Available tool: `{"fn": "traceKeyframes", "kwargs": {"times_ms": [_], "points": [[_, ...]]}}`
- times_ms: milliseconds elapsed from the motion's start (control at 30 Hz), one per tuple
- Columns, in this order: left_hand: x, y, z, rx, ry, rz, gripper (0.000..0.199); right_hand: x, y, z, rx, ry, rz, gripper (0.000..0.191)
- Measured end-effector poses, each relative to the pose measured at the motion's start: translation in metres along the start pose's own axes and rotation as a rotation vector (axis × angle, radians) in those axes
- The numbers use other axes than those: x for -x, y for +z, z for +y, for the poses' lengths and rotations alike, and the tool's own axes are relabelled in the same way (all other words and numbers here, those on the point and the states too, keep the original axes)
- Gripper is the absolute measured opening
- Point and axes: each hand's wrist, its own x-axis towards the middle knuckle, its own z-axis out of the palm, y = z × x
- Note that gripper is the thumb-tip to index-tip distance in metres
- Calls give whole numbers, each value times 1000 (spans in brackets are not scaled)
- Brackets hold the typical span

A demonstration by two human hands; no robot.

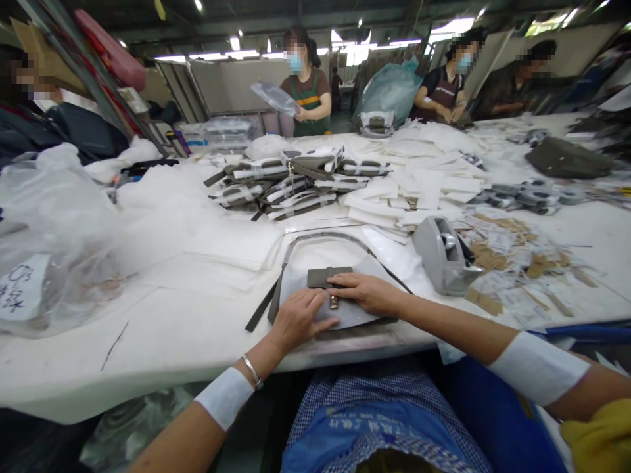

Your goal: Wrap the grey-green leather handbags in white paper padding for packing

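The grey handbag [355, 318] is partly covered by the left hand [302, 315] and the right hand [365, 293]. The clear plastic bag [69, 217] is cut by the view's left edge, the yellow sleeve [599, 437] by the right. The print on the paper tags [530, 263] is too small to be read.

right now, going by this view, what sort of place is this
Likely a bag workshop or factory floor: a pile of partly wrapped bags, a tape dispenser and a co-worker in an apron suggest it.
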Motion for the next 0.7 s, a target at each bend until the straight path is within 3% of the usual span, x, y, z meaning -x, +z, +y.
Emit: {"fn": "traceKeyframes", "kwargs": {"times_ms": [133,233,467,700], "points": [[5,1,0,90,165,-59,31,1,6,-1,14,-20,21,50],[3,0,3,134,189,-110,22,-1,5,-2,28,-35,28,46],[-2,-10,14,184,144,-141,26,-21,-12,-13,83,-28,-44,20],[3,0,1,139,227,-72,31,-33,-4,-11,122,51,-84,9]]}}
